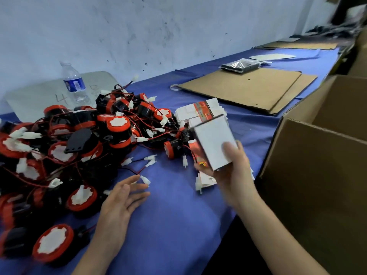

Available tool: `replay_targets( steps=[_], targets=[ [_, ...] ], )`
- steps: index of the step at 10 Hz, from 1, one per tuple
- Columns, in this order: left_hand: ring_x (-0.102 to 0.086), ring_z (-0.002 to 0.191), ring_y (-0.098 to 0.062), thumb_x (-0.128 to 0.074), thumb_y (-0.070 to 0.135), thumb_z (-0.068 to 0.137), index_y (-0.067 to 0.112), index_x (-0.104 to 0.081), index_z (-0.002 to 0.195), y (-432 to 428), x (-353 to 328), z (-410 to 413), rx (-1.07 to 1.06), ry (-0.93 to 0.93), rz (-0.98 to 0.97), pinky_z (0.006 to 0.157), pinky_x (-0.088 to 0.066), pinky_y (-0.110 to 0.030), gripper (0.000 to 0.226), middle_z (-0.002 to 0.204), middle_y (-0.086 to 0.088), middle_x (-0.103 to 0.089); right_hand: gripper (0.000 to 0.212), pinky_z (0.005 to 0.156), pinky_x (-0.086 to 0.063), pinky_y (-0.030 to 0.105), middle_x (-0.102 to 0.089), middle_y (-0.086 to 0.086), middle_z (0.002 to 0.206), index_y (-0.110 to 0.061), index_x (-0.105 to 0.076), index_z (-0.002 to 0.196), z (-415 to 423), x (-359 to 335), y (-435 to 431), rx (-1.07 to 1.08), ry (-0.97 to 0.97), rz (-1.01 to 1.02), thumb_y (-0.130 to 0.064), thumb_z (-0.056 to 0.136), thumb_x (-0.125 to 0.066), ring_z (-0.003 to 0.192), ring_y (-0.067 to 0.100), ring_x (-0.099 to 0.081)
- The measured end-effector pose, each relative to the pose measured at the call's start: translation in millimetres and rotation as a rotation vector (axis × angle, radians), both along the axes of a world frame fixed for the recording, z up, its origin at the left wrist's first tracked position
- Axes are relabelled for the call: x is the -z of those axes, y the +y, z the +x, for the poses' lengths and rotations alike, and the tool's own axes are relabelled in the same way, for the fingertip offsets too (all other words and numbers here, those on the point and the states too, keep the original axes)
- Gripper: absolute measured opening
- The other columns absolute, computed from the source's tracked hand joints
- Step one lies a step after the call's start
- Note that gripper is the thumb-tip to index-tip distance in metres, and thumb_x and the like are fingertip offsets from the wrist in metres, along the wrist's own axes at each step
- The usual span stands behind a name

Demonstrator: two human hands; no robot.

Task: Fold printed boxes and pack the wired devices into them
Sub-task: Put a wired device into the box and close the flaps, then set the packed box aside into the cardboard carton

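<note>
At the bench's right edge, the right hand (232,175) curls thumb and fingers (230,153) round a folded white cardboard box with red-orange print (214,141), thumb on its white face, held clear, I judge, for filling. The left hand (119,201), fingers spread and holding nothing, hovers just beside the tangled heap of red-and-black wired devices (79,139) on the blue cloth (178,215), probably to fetch one.

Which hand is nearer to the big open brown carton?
Right. The right hand, gripping a box, is just beside the carton; the left hand is farther off, by the devices.
</note>
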State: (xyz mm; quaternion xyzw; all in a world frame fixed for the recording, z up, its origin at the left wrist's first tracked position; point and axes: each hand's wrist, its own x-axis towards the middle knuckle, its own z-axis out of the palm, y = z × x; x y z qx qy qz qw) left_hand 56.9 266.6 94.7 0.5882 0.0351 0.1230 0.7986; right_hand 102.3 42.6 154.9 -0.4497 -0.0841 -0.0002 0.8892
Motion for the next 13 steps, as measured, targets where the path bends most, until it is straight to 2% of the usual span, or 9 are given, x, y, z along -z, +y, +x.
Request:
replay_targets(
  steps=[2,4,5,6,7,10,11,12,13],
  targets=[
    [-0.070,0.080,-0.019,-0.046,0.026,0.087,0.013,-0.061,0.110,0.0,1.4,-1.1,-0.018,-0.002,-0.014,0.073,-0.058,-0.023,0.030,0.087,-0.008,-0.072,0.047,0.067,-0.060,0.027,-0.063,0.016,0.125,-0.004,-0.055,0.125,49.8,-82.9,-81.9,0.311,0.035,0.807,-0.039,0.095,-0.056,0.098,0.032,-0.068],
    [-0.070,0.081,-0.019,-0.045,0.024,0.089,0.008,-0.064,0.107,1.4,6.0,-1.2,0.011,-0.002,0.025,0.076,-0.058,-0.024,0.031,0.089,-0.010,-0.072,0.061,0.070,-0.061,0.031,-0.066,0.028,0.108,0.006,-0.047,0.120,66.7,-87.4,-100.7,0.217,0.139,0.842,-0.040,0.086,-0.068,0.084,0.033,-0.072],
    [-0.069,0.079,-0.018,-0.045,0.025,0.086,0.006,-0.065,0.105,0.1,4.1,-2.2,0.017,-0.003,0.035,0.074,-0.057,-0.023,0.033,0.088,-0.010,-0.072,0.032,0.081,-0.059,0.030,-0.073,0.014,0.099,-0.004,-0.056,0.117,63.9,-60.6,-71.0,0.168,0.083,-0.051,-0.022,0.092,-0.063,0.089,0.022,-0.072],
    [-0.069,0.078,-0.017,-0.045,0.027,0.084,0.005,-0.065,0.104,-1.7,2.9,-5.0,0.013,-0.018,0.046,0.075,-0.056,-0.023,0.035,0.086,-0.009,-0.072,0.096,0.115,-0.029,0.040,-0.028,0.003,0.157,-0.039,-0.022,0.149,65.0,-9.6,-50.8,-0.229,-0.134,-1.444,-0.040,0.073,-0.081,0.143,0.021,-0.028],
    [-0.068,0.077,-0.017,-0.045,0.027,0.084,0.004,-0.064,0.103,-2.7,2.9,-7.2,0.016,-0.031,0.058,0.074,-0.056,-0.023,0.036,0.084,-0.009,-0.072,0.121,0.118,-0.004,0.054,0.016,-0.002,0.161,-0.052,0.007,0.147,65.4,13.2,-46.8,-0.459,-0.017,-1.972,-0.058,0.064,-0.080,0.147,0.034,0.014],
    [-0.068,0.079,-0.018,-0.047,0.028,0.084,0.005,-0.067,0.102,-1.3,7.3,-7.6,0.013,-0.044,0.157,0.076,-0.056,-0.023,0.035,0.085,-0.009,-0.072,0.083,0.099,-0.038,0.033,-0.043,-0.014,0.136,-0.053,-0.036,0.139,72.1,-14.2,-64.1,-0.508,-0.091,-1.940,-0.055,0.068,-0.079,0.124,0.016,-0.043],
    [-0.068,0.082,-0.020,-0.048,0.029,0.084,0.007,-0.068,0.103,-1.1,6.9,-9.3,0.013,-0.046,0.195,0.078,-0.056,-0.025,0.035,0.087,-0.010,-0.072,0.034,0.094,-0.045,0.031,-0.062,-0.015,0.116,-0.048,-0.060,0.120,71.9,-27.7,-71.3,-0.440,-0.198,-1.768,-0.032,0.090,-0.064,0.108,0.015,-0.058],
    [-0.067,0.085,-0.024,-0.048,0.023,0.089,0.009,-0.069,0.103,-1.7,6.7,-11.2,0.004,-0.051,0.247,0.079,-0.055,-0.027,0.029,0.089,-0.012,-0.071,0.032,0.073,-0.051,0.028,-0.071,-0.007,0.090,-0.040,-0.066,0.110,68.1,-32.2,-74.3,0.113,-0.299,-1.608,-0.017,0.100,-0.046,0.077,0.015,-0.063],
    [-0.067,0.086,-0.027,-0.047,0.009,0.097,0.012,-0.068,0.106,-6.3,4.2,-14.3,-0.029,-0.076,0.323,0.080,-0.055,-0.025,0.023,0.091,-0.012,-0.071,0.029,0.055,-0.039,0.028,-0.062,-0.003,0.073,-0.017,-0.058,0.127,48.7,-29.2,-58.5,0.671,-0.425,-1.260,-0.014,0.102,-0.042,0.059,0.016,-0.050]
  ],
)
